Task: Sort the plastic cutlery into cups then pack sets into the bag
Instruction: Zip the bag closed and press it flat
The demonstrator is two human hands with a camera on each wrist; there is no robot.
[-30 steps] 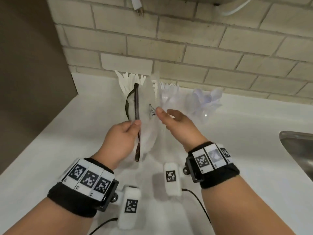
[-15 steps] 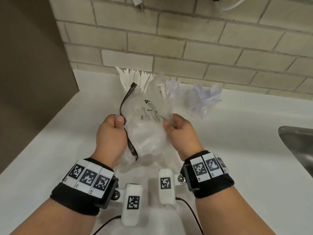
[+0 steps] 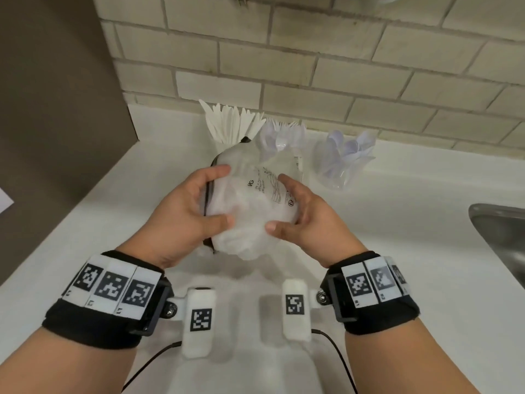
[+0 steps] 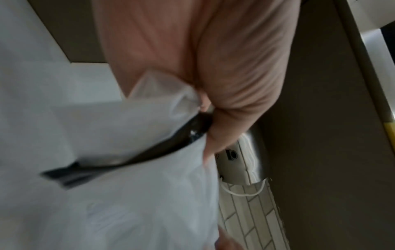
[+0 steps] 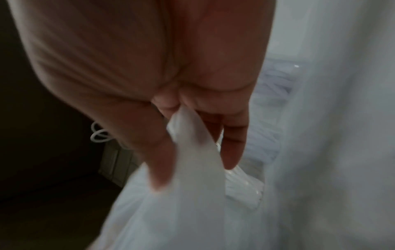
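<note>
A translucent white plastic bag (image 3: 250,206) with a dark drawstring band (image 4: 136,159) and printed text is held above the white counter, between both hands. My left hand (image 3: 193,206) grips its left side at the dark band, thumb and fingers curled round the film. My right hand (image 3: 295,211) pinches the bag's right side (image 5: 192,152) between thumb and fingers. Behind the bag stand three clear cups: one with white knives (image 3: 233,123), one with forks (image 3: 284,132), partly hidden by the bag, and one with spoons (image 3: 343,157). What the bag holds cannot be made out.
The white counter (image 3: 426,251) ends at a brick wall behind the cups. A steel sink (image 3: 502,234) lies at the right edge. A dark panel (image 3: 56,137) borders the counter on the left. A white cable (image 4: 241,192) hangs by the wall.
The bag has turned from a flat, upright sheet to a bunched bundle lying sideways. Both hands have shifted from pinching its top edge to grasping its sides and have moved closer together.
</note>
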